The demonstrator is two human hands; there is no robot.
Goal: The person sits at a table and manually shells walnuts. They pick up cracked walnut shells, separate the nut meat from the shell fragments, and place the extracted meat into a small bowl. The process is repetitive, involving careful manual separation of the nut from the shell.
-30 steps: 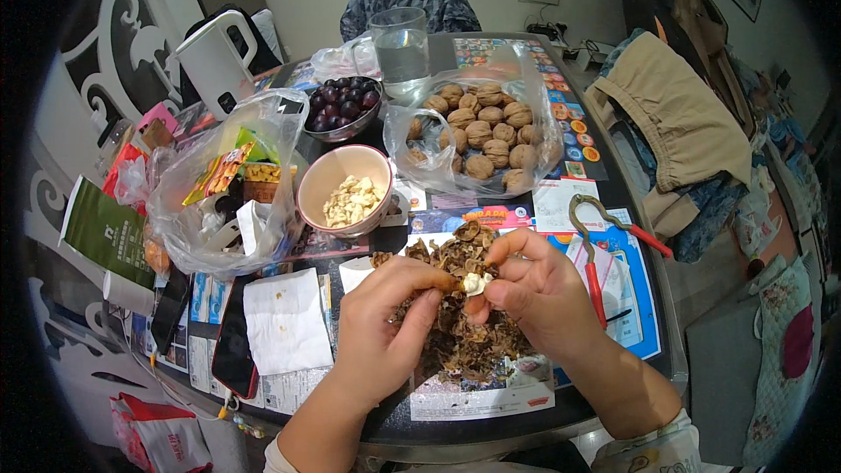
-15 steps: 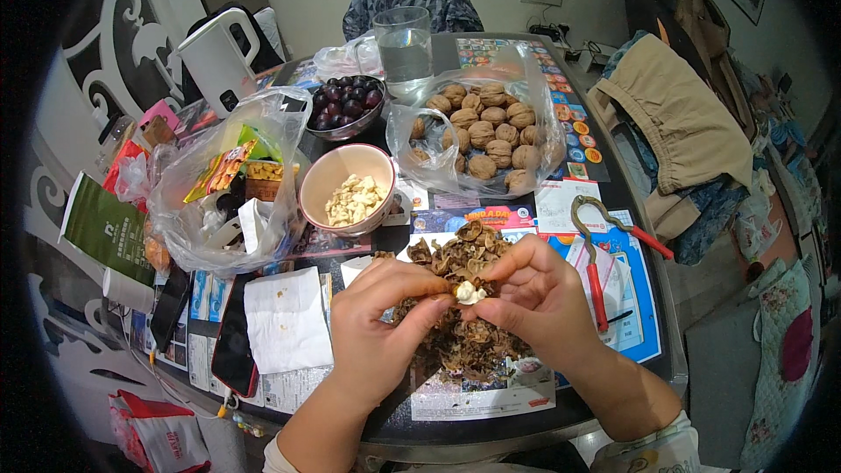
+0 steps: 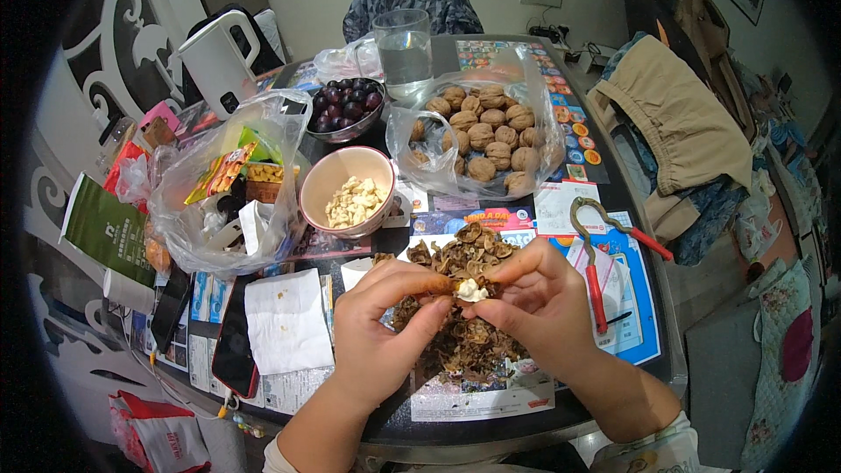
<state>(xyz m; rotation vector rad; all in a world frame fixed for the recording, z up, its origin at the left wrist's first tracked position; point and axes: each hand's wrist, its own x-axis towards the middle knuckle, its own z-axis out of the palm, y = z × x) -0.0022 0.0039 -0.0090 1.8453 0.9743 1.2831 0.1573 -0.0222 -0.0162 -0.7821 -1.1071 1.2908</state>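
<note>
The right hand (image 3: 545, 302), forefinger lowered since a second earlier, and left hand (image 3: 383, 320) pinched a pale, lumpy walnut kernel (image 3: 471, 291) below frame centre, over brown, flaky shell debris (image 3: 476, 349), apparently steadying it for fine work.

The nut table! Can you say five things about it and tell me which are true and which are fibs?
1. The left hand and right hand both touch a pale nut piece. True.
2. The red-handled pliers lie left of the shell pile. False: the pliers lie to its right.
3. Whole walnuts sit in a clear plastic bag. True.
4. The pink-rimmed bowl holds grapes. False: the bowl holds pale nut pieces.
5. The glass mug has tipped over. False: the mug stands upright.
</note>
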